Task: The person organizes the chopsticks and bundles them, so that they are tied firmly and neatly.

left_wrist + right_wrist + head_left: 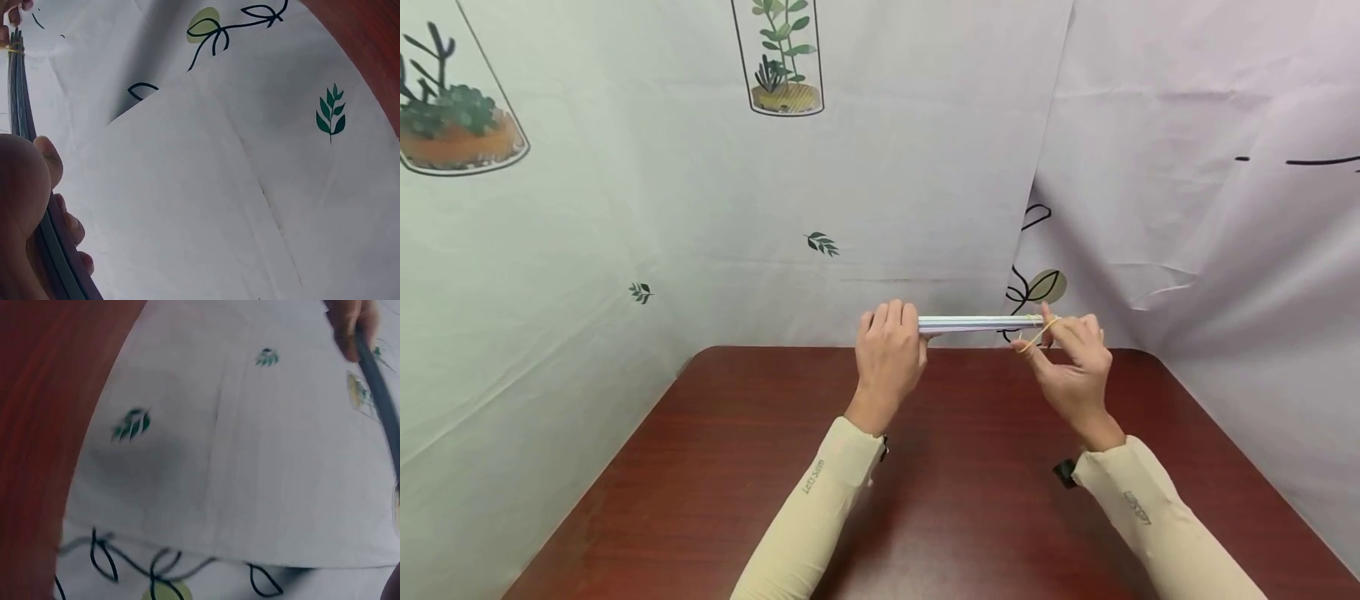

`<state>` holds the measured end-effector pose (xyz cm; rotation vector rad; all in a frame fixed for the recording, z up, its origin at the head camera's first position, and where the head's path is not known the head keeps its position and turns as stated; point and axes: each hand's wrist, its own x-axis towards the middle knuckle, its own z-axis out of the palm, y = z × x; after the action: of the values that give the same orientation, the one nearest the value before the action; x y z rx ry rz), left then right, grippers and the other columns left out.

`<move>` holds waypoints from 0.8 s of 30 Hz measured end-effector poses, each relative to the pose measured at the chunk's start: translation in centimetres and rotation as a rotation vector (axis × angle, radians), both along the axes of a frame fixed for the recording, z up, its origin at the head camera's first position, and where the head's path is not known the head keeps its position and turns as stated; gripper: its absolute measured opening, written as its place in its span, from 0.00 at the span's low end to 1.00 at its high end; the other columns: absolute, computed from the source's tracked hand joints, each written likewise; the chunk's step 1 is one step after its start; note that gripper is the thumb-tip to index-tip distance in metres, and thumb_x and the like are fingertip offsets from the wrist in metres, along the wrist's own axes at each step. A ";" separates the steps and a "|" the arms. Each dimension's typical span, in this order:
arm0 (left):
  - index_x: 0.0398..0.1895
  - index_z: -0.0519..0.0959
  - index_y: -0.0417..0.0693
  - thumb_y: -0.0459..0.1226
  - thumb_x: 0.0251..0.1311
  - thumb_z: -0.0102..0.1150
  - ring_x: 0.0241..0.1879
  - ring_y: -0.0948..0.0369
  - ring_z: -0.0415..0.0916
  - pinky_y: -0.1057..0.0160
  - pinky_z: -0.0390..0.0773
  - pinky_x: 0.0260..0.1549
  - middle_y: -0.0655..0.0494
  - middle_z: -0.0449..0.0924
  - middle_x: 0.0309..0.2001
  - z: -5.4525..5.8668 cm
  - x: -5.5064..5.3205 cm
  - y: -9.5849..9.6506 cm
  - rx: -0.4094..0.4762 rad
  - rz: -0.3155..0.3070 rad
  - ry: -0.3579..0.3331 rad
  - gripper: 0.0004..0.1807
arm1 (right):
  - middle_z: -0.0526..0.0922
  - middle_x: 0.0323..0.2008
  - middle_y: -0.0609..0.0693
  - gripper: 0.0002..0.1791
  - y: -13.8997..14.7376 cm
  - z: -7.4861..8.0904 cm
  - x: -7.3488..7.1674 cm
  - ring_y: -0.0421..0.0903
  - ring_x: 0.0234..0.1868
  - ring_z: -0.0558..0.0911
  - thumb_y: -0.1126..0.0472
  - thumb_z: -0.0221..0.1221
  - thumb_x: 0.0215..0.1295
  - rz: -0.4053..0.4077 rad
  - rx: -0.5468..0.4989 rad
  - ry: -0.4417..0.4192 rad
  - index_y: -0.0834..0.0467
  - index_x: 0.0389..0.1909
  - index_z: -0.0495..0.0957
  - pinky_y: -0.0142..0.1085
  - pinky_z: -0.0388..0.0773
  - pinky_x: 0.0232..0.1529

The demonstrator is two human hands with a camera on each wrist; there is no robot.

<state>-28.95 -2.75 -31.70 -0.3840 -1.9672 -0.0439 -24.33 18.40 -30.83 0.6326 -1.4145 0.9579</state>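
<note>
My left hand (889,354) grips a bundle of long, slim grey sticks (973,323), chopstick-like, holding it level over the table's far edge. In the left wrist view the fingers and thumb wrap round the thicker part of the bundle (62,265). A yellow rubber band (1040,335) circles the sticks near their right end. My right hand (1075,367) is at that end, a loop of the band stretched between its thumb and forefinger. The right wrist view has the bundle (378,387) at its right side, with most of the right hand out of frame.
A dark red wooden table (955,492) with rounded far corners lies below both hands. White cloth (910,200) printed with plants hangs close behind and along the sides. Dark straps (1065,473) show at the cream sleeves' cuffs.
</note>
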 end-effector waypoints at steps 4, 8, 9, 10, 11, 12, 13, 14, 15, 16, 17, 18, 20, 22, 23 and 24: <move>0.24 0.69 0.48 0.42 0.55 0.62 0.29 0.55 0.71 0.58 0.70 0.39 0.54 0.67 0.25 -0.1 0.0 -0.1 0.011 0.032 -0.008 0.13 | 0.73 0.24 0.50 0.27 0.1 -1.1 -0.5 0.36 0.27 0.69 0.67 0.69 0.58 0.176 -0.265 -0.304 0.73 0.58 0.75 0.23 0.65 0.32; 0.24 0.70 0.48 0.39 0.54 0.61 0.29 0.55 0.71 0.58 0.69 0.40 0.54 0.68 0.25 -0.4 -0.1 -0.1 0.015 0.054 -0.008 0.10 | 0.76 0.26 0.45 0.27 -0.2 -1.3 -0.8 0.35 0.23 0.73 0.70 0.66 0.59 0.267 -0.536 -0.460 0.68 0.60 0.75 0.22 0.71 0.26; 0.24 0.70 0.48 0.39 0.55 0.60 0.29 0.55 0.71 0.58 0.69 0.40 0.54 0.68 0.25 -0.4 -0.1 -0.1 0.017 0.056 -0.001 0.10 | 0.76 0.25 0.45 0.26 -0.3 -1.2 -0.8 0.35 0.22 0.74 0.68 0.67 0.59 0.273 -0.581 -0.472 0.68 0.59 0.77 0.23 0.72 0.24; 0.24 0.70 0.48 0.39 0.55 0.60 0.29 0.55 0.70 0.58 0.69 0.40 0.54 0.68 0.24 -0.5 -0.1 -0.1 0.023 0.055 0.008 0.10 | 0.77 0.25 0.46 0.24 -0.4 -1.0 -0.8 0.35 0.21 0.73 0.66 0.68 0.59 0.279 -0.618 -0.483 0.67 0.57 0.78 0.23 0.73 0.22; 0.24 0.70 0.48 0.39 0.55 0.60 0.28 0.55 0.70 0.58 0.69 0.39 0.54 0.68 0.24 -0.5 -0.1 -0.1 0.029 0.051 0.021 0.10 | 0.77 0.25 0.47 0.23 -0.5 -0.7 -0.7 0.36 0.20 0.73 0.65 0.68 0.59 0.302 -0.660 -0.494 0.67 0.55 0.79 0.25 0.73 0.20; 0.24 0.69 0.48 0.39 0.55 0.59 0.28 0.55 0.70 0.58 0.69 0.39 0.54 0.68 0.24 -0.6 -0.1 -0.2 0.032 0.053 0.027 0.10 | 0.78 0.25 0.47 0.21 -0.6 -0.4 -0.6 0.36 0.21 0.73 0.63 0.69 0.59 0.317 -0.692 -0.519 0.65 0.53 0.81 0.25 0.73 0.18; 0.24 0.69 0.48 0.39 0.56 0.59 0.28 0.55 0.70 0.58 0.69 0.40 0.54 0.67 0.24 -0.5 -0.1 -0.2 0.036 0.053 0.033 0.10 | 0.77 0.25 0.47 0.18 -0.6 0.0 -0.5 0.36 0.20 0.72 0.62 0.69 0.59 0.339 -0.725 -0.556 0.63 0.49 0.83 0.26 0.72 0.15; 0.24 0.69 0.48 0.39 0.56 0.59 0.29 0.55 0.70 0.58 0.69 0.40 0.54 0.68 0.24 -0.5 -0.1 -0.2 0.040 0.050 0.038 0.10 | 0.77 0.24 0.46 0.14 -0.6 0.4 -0.5 0.35 0.18 0.71 0.60 0.70 0.59 0.364 -0.759 -0.605 0.62 0.44 0.84 0.26 0.71 0.13; 0.24 0.69 0.48 0.39 0.57 0.58 0.29 0.55 0.70 0.58 0.69 0.41 0.54 0.68 0.25 -0.4 -0.1 -0.2 0.042 0.046 0.039 0.10 | 0.76 0.23 0.46 0.11 -0.5 0.7 -0.4 0.35 0.17 0.70 0.58 0.70 0.59 0.390 -0.787 -0.667 0.59 0.39 0.85 0.27 0.70 0.12; 0.24 0.69 0.48 0.39 0.57 0.59 0.29 0.55 0.71 0.57 0.69 0.42 0.54 0.68 0.25 -0.4 -0.1 -0.2 0.040 0.040 0.038 0.10 | 0.76 0.23 0.45 0.09 -0.3 1.0 -0.4 0.34 0.15 0.69 0.56 0.70 0.59 0.413 -0.810 -0.734 0.58 0.34 0.85 0.28 0.70 0.11; 0.24 0.70 0.48 0.40 0.57 0.59 0.30 0.55 0.71 0.57 0.69 0.42 0.54 0.69 0.25 -0.4 -0.1 -0.3 0.037 0.033 0.032 0.10 | 0.75 0.22 0.44 0.09 -0.2 1.3 -0.4 0.34 0.14 0.68 0.54 0.70 0.59 0.433 -0.822 -0.808 0.56 0.30 0.85 0.28 0.69 0.10; 0.25 0.70 0.48 0.41 0.58 0.59 0.31 0.55 0.71 0.57 0.68 0.43 0.54 0.69 0.26 -0.4 -0.2 -0.3 0.033 0.027 0.024 0.11 | 0.75 0.21 0.43 0.10 0.0 1.5 -0.4 0.34 0.13 0.67 0.52 0.69 0.60 0.459 -0.821 -0.881 0.55 0.27 0.85 0.28 0.67 0.10; 0.25 0.70 0.47 0.44 0.58 0.60 0.32 0.55 0.72 0.56 0.68 0.44 0.54 0.70 0.26 -0.5 -0.2 -0.2 0.023 0.006 0.019 0.13 | 0.74 0.22 0.42 0.11 0.3 1.7 -0.5 0.35 0.13 0.66 0.53 0.65 0.63 0.521 -0.786 -1.006 0.53 0.25 0.85 0.28 0.66 0.12; 0.26 0.71 0.47 0.46 0.59 0.60 0.32 0.55 0.72 0.56 0.68 0.44 0.54 0.70 0.27 -0.6 -0.3 -0.2 0.010 -0.009 0.018 0.14 | 0.74 0.22 0.41 0.11 0.7 2.0 -0.5 0.36 0.16 0.65 0.56 0.59 0.67 0.597 -0.721 -1.106 0.51 0.25 0.84 0.28 0.64 0.14; 0.26 0.71 0.47 0.46 0.60 0.59 0.32 0.55 0.72 0.56 0.68 0.44 0.54 0.70 0.27 -0.7 -0.3 -0.2 0.005 -0.014 0.021 0.14 | 0.73 0.22 0.40 0.13 0.9 2.1 -0.6 0.36 0.17 0.65 0.57 0.55 0.69 0.640 -0.679 -1.147 0.51 0.25 0.83 0.28 0.63 0.15; 0.26 0.71 0.47 0.46 0.60 0.59 0.32 0.55 0.72 0.56 0.68 0.44 0.54 0.70 0.27 -0.7 -0.4 -0.1 0.000 -0.015 0.027 0.14 | 0.72 0.22 0.40 0.14 1.1 2.2 -0.6 0.36 0.19 0.65 0.59 0.51 0.69 0.684 -0.641 -1.178 0.51 0.25 0.81 0.29 0.64 0.16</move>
<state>-29.31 -2.88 -32.39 -0.3968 -1.9381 -0.0482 -24.89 19.46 -28.65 -0.0301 -1.7129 2.4643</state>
